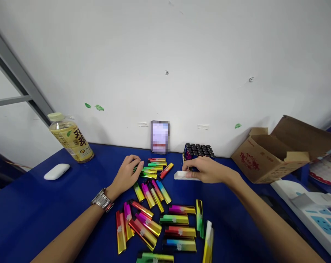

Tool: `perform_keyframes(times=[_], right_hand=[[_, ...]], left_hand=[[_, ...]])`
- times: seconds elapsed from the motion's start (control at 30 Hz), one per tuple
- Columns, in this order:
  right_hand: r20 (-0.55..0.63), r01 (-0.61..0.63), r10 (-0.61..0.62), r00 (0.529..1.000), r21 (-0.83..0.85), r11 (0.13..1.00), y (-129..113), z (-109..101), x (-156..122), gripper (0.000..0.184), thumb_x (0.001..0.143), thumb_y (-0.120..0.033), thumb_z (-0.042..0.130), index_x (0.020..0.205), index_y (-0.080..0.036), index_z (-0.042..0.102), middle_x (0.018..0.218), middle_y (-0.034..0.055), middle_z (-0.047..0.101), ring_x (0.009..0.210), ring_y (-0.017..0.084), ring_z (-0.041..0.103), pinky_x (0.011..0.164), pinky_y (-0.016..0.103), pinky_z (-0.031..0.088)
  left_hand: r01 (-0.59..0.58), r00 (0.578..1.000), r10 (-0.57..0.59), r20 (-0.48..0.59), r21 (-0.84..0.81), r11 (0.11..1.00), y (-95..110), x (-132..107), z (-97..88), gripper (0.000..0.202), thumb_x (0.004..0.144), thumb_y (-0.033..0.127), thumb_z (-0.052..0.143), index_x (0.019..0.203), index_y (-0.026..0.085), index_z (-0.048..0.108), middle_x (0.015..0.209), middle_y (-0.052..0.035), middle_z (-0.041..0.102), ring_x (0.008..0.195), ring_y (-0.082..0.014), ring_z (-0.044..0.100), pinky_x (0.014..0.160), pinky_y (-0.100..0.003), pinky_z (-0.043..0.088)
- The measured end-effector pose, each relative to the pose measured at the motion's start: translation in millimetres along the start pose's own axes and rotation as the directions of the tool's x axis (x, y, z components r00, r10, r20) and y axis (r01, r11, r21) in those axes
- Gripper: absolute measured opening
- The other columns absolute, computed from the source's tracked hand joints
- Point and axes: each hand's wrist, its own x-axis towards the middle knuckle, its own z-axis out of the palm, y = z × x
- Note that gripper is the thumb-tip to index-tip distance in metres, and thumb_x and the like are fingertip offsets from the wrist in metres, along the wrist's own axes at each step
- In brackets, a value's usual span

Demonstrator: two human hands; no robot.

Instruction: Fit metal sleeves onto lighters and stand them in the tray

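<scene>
On the blue table (45,204), which runs from the near edge to a white wall, an open cardboard box (266,160) sits far right and a tea bottle (71,138) leans far left, a white rounded object (56,171) lying just near of it. At the far middle a packed block of lighters (198,149) stands upright, black tops showing. Loose lighters (165,219) in shiny rainbow wraps lie scattered across the near middle, some side by side, some crossed. Beyond them lies a small pile of stacked lighters (154,168). The left hand (127,176), with a metal watch (102,200) at the wrist, has its fingers curled shut on that pile's left end, a green tip showing between them. The right hand (206,171) rests just in front of the block, fingers laid on a flat white strip (182,175); I cannot tell whether it grips or only presses. The lighters look light, stiff and slick, so they would likely slide against each other; pinching one across its long narrow sides near the middle seems the safest hold
</scene>
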Motion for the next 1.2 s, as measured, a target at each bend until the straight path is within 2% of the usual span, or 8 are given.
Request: perform_keyframes(times=[0.17,0.27,0.33,0.4,0.5,0.6,0.77,1.2], right_hand=[[-0.039,0.093,-0.09,0.995,0.067,0.993,12.7,3.0,17.4,0.019,0.087,-0.025,0.055,0.094,-0.025,0.073,0.084,0.0034,0.074,0.067,0.021,0.064,0.056,0.027,0.039],[-0.236,0.117,-0.078,0.968,0.154,0.981,6.4,13.6,19.0,0.019,0.083,-0.025,0.06,0.095,-0.025,0.073,0.072,0.0026,0.071,0.054,0.018,0.058,0.052,0.027,0.037],[-0.359,0.144,-0.029,0.933,0.298,0.944,-1.3,22.3,17.1,0.018,0.085,-0.031,0.058,0.092,-0.022,0.072,0.067,0.0018,0.067,0.046,0.013,0.049,0.048,0.025,0.034],[-0.408,0.16,0.074,0.91,0.511,0.845,-7.5,33.4,15.6,0.021,0.089,-0.036,0.052,0.091,-0.021,0.066,0.064,-0.0009,0.061,0.042,0.01,0.041,0.043,0.024,0.031],[-0.364,0.194,0.2,0.909,0.797,0.572,-9.3,53.5,17.9,0.019,0.092,-0.035,0.042,0.092,-0.021,0.055,0.061,-0.0044,0.049,0.047,0.01,0.041,0.044,0.022,0.032],[-0.371,0.252,0.246,0.895,0.878,0.408,-6.3,69.8,24.3,0.017,0.091,-0.036,0.045,0.094,-0.021,0.052,0.068,-0.0022,0.052,0.059,0.013,0.051,0.05,0.024,0.039],[-0.539,0.397,0.258,0.802,0.804,0.443,-6.5,78.0,31.8,0.023,0.086,-0.04,0.059,0.093,-0.019,0.054,0.076,0.0024,0.06,0.075,0.017,0.059,0.068,0.031,0.046],[-0.55,0.321,0.259,0.794,0.74,0.591,-9.6,78.2,27.4,0.025,0.084,-0.042,0.06,0.095,-0.02,0.059,0.085,0.0057,0.065,0.08,0.021,0.066,0.071,0.034,0.052]], left_hand=[[0.004,1.0,-0.004,0.007,0.012,1.0,0.4,-0.1,-0.1,0.032,0.094,0.034,0.038,0.083,0.018,0.064,0.09,-0.0074,0.061,0.089,-0.0202,0.056,0.086,-0.038,0.045],[0.006,1.0,-0.006,0.012,0.013,1.0,0.8,-0.2,-0.4,0.033,0.095,0.034,0.037,0.083,0.018,0.064,0.09,-0.0075,0.061,0.09,-0.0202,0.055,0.085,-0.037,0.046],[0.013,1.0,-0.013,0.011,0.011,1.0,1.3,-0.2,-0.7,0.034,0.095,0.034,0.036,0.082,0.018,0.064,0.09,-0.0073,0.061,0.09,-0.02,0.055,0.084,-0.036,0.046],[0.022,1.0,-0.022,0.016,0.01,1.0,1.9,0.1,-1.0,0.035,0.095,0.034,0.036,0.081,0.018,0.063,0.089,-0.0073,0.061,0.089,-0.0198,0.055,0.084,-0.036,0.046],[0.031,0.999,-0.031,0.03,0.007,0.999,2.7,0.5,-1.6,0.036,0.095,0.035,0.035,0.08,0.018,0.063,0.089,-0.0075,0.061,0.088,-0.0201,0.055,0.084,-0.036,0.045],[0.033,0.999,-0.033,0.034,0.005,0.999,3.3,0.6,-1.9,0.037,0.096,0.035,0.034,0.081,0.017,0.063,0.089,-0.0078,0.06,0.089,-0.0205,0.055,0.085,-0.037,0.045],[0.031,0.999,-0.031,0.026,-0.003,1.0,3.2,0.3,-1.7,0.035,0.095,0.034,0.036,0.08,0.017,0.063,0.089,-0.0079,0.061,0.089,-0.0203,0.055,0.085,-0.037,0.044],[0.006,1.0,-0.006,-0.007,-0.016,1.0,3.5,0.0,-2.6,0.03,0.094,0.032,0.039,0.082,0.019,0.063,0.089,-0.0074,0.061,0.089,-0.0205,0.056,0.084,-0.036,0.047]])
